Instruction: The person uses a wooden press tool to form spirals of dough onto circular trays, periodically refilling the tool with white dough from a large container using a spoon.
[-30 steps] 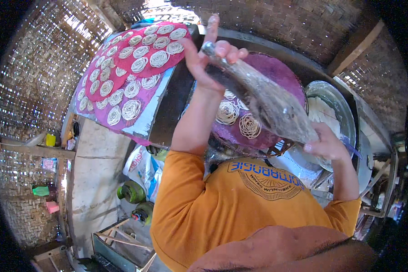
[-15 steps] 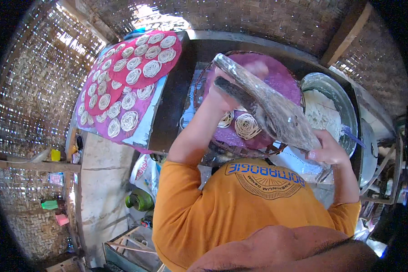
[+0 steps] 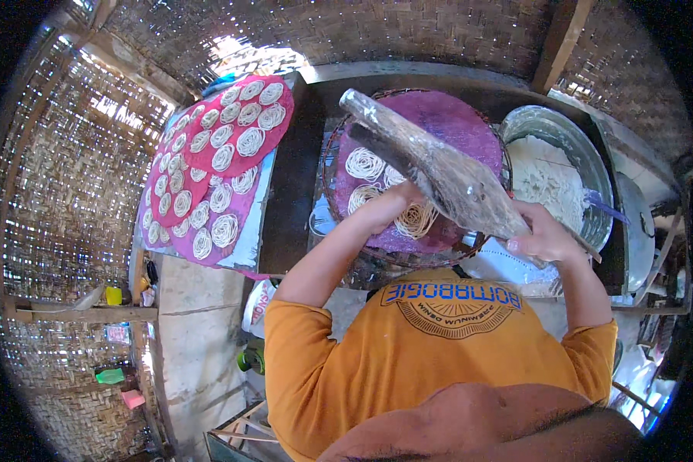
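Note:
A long, weathered wooden lever press (image 3: 446, 165), made of two bars joined toward one end, slants over a round tray lined with purple cloth (image 3: 458, 115). My right hand (image 3: 547, 235) is closed round its near right end. Below the bars, my left hand (image 3: 400, 202) reaches in against the press; its fingers are mostly hidden, so their grip cannot be seen. Pale noodle-like strand nests lie on the cloth: one coil (image 3: 364, 164) at the left, another (image 3: 364, 198) beside my left wrist, and a yellower one (image 3: 416, 221) just under the press.
To the right stands a metal basin (image 3: 520, 123) of white dough or flour, with a purple-handled utensil (image 3: 608, 206) on its rim. A white container (image 3: 508, 269) sits near my body. At left, pink and purple cloths (image 3: 200, 158) carry many coils. Woven walls enclose the bench.
My left hand has drawn back from the far side of the press to beneath its bars, uncovering coils at the left. The press has shifted slightly left in view, still in my right hand.

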Available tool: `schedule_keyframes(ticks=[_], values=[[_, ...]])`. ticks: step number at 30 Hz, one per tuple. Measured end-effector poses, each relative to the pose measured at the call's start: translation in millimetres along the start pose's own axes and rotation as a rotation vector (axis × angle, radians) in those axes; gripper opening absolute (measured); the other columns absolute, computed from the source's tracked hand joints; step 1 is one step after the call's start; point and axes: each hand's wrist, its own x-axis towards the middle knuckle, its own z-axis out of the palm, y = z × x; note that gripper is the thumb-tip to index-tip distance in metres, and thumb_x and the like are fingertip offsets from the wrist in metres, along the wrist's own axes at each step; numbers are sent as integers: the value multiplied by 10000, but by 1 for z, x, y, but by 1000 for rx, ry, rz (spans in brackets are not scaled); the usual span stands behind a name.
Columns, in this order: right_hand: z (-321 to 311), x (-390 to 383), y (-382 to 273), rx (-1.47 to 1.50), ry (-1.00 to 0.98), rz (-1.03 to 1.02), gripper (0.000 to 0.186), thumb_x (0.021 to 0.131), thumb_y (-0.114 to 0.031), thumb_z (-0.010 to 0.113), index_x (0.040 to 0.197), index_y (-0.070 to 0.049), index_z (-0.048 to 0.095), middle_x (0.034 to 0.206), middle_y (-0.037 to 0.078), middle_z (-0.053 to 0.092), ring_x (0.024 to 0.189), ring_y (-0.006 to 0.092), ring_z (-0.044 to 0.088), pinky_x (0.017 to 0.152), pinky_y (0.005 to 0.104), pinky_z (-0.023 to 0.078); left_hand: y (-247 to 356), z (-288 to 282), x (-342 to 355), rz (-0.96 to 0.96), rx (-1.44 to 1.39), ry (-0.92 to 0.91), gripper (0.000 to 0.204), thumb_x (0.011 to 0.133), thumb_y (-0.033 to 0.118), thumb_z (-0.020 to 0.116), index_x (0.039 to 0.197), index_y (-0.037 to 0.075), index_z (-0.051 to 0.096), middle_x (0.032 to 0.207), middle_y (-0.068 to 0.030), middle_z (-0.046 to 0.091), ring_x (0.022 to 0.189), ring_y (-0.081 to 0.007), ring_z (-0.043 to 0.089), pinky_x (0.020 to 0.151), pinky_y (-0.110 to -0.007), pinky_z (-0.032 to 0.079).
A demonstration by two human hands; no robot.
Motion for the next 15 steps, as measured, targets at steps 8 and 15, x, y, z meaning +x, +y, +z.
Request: schedule_keyframes(ticks=[8,15], values=[[-6,-2,11,173,96,23,714,578,-387,685,1115,28,466,811,60,546,696,115,518,605,240,429,-8,-7,-15,421,1131,245,426,790,423,458,961,56,588,1197,-128,381,1020,-321,353,863,-430,264],[-5,-11,15,208,130,-63,713,565,-432,678,1073,29,481,768,63,547,616,115,518,535,231,429,1,-23,-38,467,1434,498,574,807,473,428,1210,66,409,1260,-122,333,1110,-301,331,895,-439,244]])
